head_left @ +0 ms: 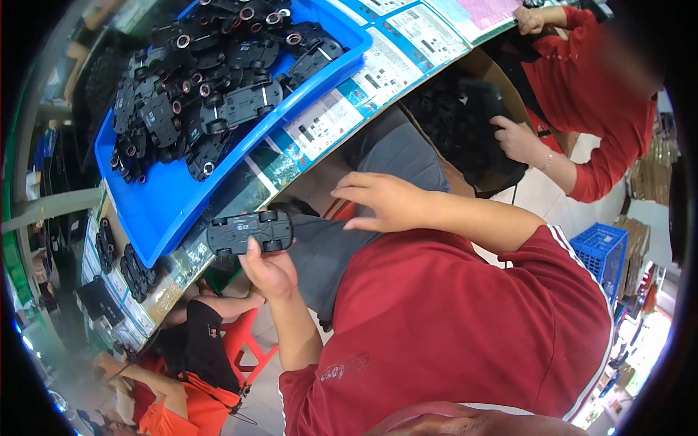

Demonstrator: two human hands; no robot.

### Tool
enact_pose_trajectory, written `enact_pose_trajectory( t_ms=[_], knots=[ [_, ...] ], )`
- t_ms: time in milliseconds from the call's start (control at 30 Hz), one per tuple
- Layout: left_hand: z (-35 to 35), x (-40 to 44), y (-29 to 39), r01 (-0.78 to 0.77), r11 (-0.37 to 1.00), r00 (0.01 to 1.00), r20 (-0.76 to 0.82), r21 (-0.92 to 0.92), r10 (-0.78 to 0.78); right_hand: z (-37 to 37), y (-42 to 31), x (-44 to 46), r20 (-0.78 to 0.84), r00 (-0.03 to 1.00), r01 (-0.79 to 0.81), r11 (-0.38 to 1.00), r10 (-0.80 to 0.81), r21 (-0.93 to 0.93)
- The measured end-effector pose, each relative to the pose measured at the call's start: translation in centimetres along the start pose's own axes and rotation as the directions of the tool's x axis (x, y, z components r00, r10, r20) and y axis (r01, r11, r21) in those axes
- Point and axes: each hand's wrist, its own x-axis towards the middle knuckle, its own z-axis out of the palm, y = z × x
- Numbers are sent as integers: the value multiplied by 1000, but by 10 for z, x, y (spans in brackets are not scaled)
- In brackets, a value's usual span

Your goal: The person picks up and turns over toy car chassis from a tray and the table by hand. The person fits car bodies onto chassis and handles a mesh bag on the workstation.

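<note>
My left hand (270,270) holds a black toy car chassis (243,234), its underside with small printed marks facing up and its wheels along both sides. The thumb presses on its near edge. Over my lap, to the right, my right hand (382,200) is open with its fingers apart and nothing in it. Beyond the chassis lies a blue tray (163,211) heaped with many similar black chassis (240,105), some with reddish rings on their wheels.
Printed sheets (323,123) lie under glass on the table. More chassis (137,272) rest left of the tray. A co-worker in red reaches into a cardboard box (509,80) of black parts at right. Another person in orange sits at lower left by a red stool (247,345).
</note>
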Motion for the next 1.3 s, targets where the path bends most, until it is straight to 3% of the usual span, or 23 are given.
enact_pose_trajectory(
  t_ms=[167,300,367,467,567,633,700,733,833,900,967,1200,1300],
  knots=[
    [-34,9,19,-39,998,999,-19,-56,38,-11,15,-3,-24,994,-112,989,110,-101],
    [-57,24,35,-196,977,976,-115,-79,186,-10,20,-3,-55,981,-192,978,188,-78],
    [-75,28,54,-228,973,960,-176,-32,219,-6,26,-2,-35,989,-144,983,141,-116],
    [-105,36,82,-249,966,937,-232,76,260,0,24,-3,-16,964,-267,963,266,-44],
    [-136,41,114,-243,938,911,-274,248,308,14,38,-9,29,978,-202,977,204,-75],
    [-154,43,136,-294,907,846,-360,302,394,25,49,-10,45,967,-249,967,252,-53],
    [-194,47,157,-338,879,795,-399,336,458,39,73,-17,32,985,-149,929,170,-338],
    [-207,50,167,-347,889,772,-447,300,452,42,73,-16,14,983,-166,921,183,-351],
    [-258,57,201,-148,802,632,-569,578,527,45,67,-9,84,985,-104,912,149,-396],
    [-314,64,219,-137,780,634,-551,611,543,48,72,-10,66,981,-140,896,184,-421],
    [-367,72,235,-68,806,626,-604,587,493,49,75,-8,90,982,-117,908,166,-402],
    [-439,94,249,119,838,621,-698,533,356,52,74,-6,94,980,-117,892,174,-437],
    [-472,110,241,93,880,644,-702,466,304,54,76,-7,99,978,-123,893,182,-433]
  ],
)
